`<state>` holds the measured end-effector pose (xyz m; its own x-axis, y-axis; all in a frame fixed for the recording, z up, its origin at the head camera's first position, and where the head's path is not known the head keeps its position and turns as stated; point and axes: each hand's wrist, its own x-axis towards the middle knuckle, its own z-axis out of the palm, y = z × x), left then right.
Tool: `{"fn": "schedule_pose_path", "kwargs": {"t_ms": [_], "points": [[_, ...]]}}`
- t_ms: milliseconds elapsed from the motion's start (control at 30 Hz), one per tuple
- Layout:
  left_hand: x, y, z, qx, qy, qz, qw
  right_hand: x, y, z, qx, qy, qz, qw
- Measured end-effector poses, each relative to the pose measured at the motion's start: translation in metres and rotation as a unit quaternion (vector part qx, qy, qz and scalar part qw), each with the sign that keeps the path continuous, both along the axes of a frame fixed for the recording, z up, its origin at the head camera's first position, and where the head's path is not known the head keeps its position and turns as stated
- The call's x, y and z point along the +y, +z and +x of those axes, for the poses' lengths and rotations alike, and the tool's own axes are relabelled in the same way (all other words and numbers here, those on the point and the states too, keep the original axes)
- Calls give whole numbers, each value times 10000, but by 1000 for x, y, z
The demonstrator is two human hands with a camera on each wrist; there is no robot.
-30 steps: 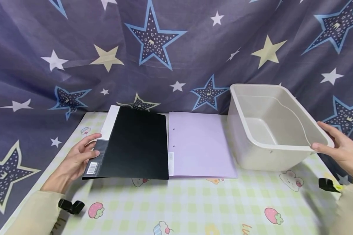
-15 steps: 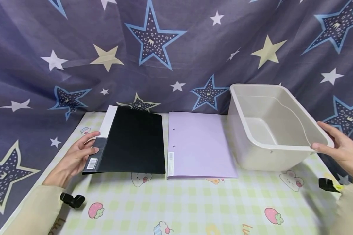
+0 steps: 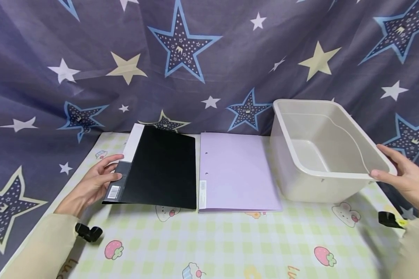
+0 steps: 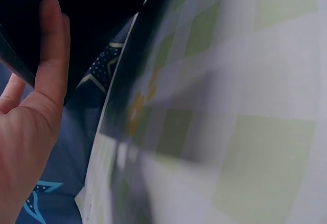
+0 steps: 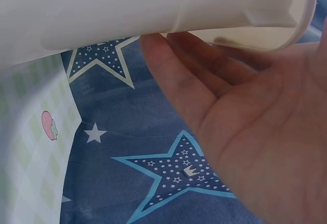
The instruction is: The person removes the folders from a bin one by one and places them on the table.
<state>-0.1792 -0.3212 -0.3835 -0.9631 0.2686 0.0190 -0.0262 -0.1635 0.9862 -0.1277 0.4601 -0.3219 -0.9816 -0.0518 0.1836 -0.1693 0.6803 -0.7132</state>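
Note:
My left hand (image 3: 92, 184) pinches the left, spine-side edge of a black folder (image 3: 164, 168), thumb on top and fingers beneath. The folder is held tilted above the table, with a white strip and a barcode label along its spine. From below, the left wrist view shows the hand (image 4: 28, 132) with its fingers against the folder's dark underside. A lilac folder (image 3: 239, 174) with two punched holes lies flat just right of the black one. My right hand (image 3: 406, 174) grips the near right corner of a beige plastic bin (image 3: 317, 188), thumb on the rim and fingers along its outer side.
A green-and-white checked tablecloth (image 3: 223, 248) with printed strawberries and cupcakes covers the table. Behind it hangs a dark blue curtain (image 3: 216, 35) patterned with stars. The bin stands at the back right, close beside the lilac folder.
The black folder has come up and away from the lilac folder's left edge, opening a narrow gap. My left hand has shifted slightly up and right with it; my right hand stays on the bin.

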Motion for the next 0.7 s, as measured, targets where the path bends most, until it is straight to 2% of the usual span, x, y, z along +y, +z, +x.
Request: {"fn": "schedule_pose_path", "kwargs": {"t_ms": [200, 433, 700], "points": [[-2, -1, -4, 28, -178, 86, 9998, 0, 0, 0, 77, 65, -50, 9999], [-6, -1, -3, -8, -206, 52, 9998, 1, 0, 0, 165, 122, -47, 9998], [-9, -4, 0, 31, -58, -414, 9991, 1, 0, 0, 138, 157, -96, 9997]]}}
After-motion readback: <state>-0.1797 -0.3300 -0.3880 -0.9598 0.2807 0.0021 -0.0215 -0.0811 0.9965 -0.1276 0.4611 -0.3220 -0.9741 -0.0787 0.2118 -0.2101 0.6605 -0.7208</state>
